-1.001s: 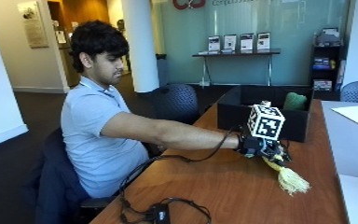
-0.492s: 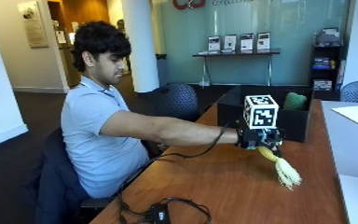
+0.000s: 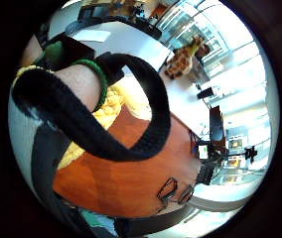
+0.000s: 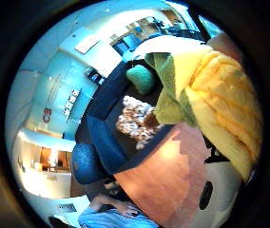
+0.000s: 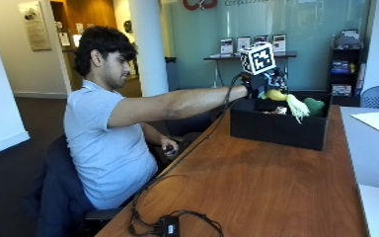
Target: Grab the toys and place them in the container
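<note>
Over black bin (image 5: 278,129) — gloved hand (image 5: 262,83), corn toy (image 5: 288,100)

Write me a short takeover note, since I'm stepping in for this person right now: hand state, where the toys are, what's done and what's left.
Right hand: grips a yellow knitted toy with a green end, held in the air over the black container at the far end of the wooden table.
In the container: a green toy and a brown-and-white toy.
Done: those two are inside; the yellow toy is lifted.
Left: lower the yellow toy into the container and release the grip. I see no other toys on the table.
</note>
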Tool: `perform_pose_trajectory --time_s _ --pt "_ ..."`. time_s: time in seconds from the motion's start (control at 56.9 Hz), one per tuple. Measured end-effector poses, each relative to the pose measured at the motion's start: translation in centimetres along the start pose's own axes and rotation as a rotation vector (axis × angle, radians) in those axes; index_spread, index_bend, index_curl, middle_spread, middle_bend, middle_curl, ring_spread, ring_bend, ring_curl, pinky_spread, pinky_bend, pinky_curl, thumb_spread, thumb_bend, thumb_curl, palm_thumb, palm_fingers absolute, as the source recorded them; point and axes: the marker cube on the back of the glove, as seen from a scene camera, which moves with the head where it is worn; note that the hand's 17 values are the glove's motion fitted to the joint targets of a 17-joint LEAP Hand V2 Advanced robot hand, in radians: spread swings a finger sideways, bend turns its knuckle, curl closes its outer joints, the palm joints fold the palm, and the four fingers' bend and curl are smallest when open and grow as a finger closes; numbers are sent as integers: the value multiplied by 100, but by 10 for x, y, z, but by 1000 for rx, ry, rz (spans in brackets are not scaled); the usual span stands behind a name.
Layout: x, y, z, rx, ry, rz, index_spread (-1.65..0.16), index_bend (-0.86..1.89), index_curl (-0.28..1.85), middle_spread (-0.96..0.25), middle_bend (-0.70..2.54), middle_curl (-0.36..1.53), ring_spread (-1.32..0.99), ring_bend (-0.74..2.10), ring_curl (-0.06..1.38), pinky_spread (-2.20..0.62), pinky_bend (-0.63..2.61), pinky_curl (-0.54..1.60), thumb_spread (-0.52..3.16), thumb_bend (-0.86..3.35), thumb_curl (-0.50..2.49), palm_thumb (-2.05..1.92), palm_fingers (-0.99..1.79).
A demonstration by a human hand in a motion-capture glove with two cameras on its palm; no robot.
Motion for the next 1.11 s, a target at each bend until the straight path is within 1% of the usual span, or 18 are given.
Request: perform_pose_trajectory --time_s 0.088,0.158,0.351,0.422,0.474,0.527,0.545,0.562,0.58,0.632,0.703,0.791,0.931,1.107 --pt "-43 -14 -7 2 5 -77 -31 22 39 -11 78 67 -25 115 58 1 76 36 162 35 29 37 57" --pt "-91 -30 -3 -7 -13 -133 -31 22 39 -11 78 68 -25 116 59 0 78 37 161 38 28 37 59" --pt "-202 -56 32 -49 6 -284 -29 24 42 -9 78 71 -25 120 61 -4 80 37 161 45 28 38 61" --pt "-219 -59 44 -55 10 -301 -29 25 43 -9 78 72 -24 121 61 -4 80 37 161 47 28 38 60" --pt "-227 -59 56 -109 32 -301 -29 27 45 -9 80 73 -23 117 60 -1 76 36 160 47 28 36 53" --pt "-226 -59 69 -181 91 -287 -31 31 47 -9 76 72 -22 103 59 2 76 37 156 42 25 28 30" --pt "-224 -58 72 -198 107 -284 -32 31 48 -9 65 69 -21 90 55 3 80 39 154 37 23 21 6" --pt "-221 -57 74 -211 120 -283 -32 32 50 -9 59 67 -20 84 56 4 84 42 152 35 22 16 -9" --pt "-218 -56 76 -221 128 -285 -33 32 50 -8 52 65 -19 76 54 5 86 42 149 30 20 9 -22" --pt "-210 -52 79 -236 140 -292 -33 30 46 -7 33 57 -17 49 44 7 93 40 142 21 18 -4 -34" --pt "-199 -50 80 -238 146 -293 -34 27 43 -6 21 51 -15 30 35 8 90 38 136 11 17 -9 -27" --pt "-181 -44 74 -244 125 -282 -34 22 41 -5 14 46 -13 20 31 9 84 36 132 1 17 -9 -20" --pt "-146 -22 60 -233 99 -261 -35 19 40 -5 13 41 -13 19 29 10 77 34 130 -5 17 -9 -11" --pt "-109 7 46 -236 131 -231 -35 19 39 -5 14 36 -13 19 30 10 74 33 131 -5 16 -9 -7"
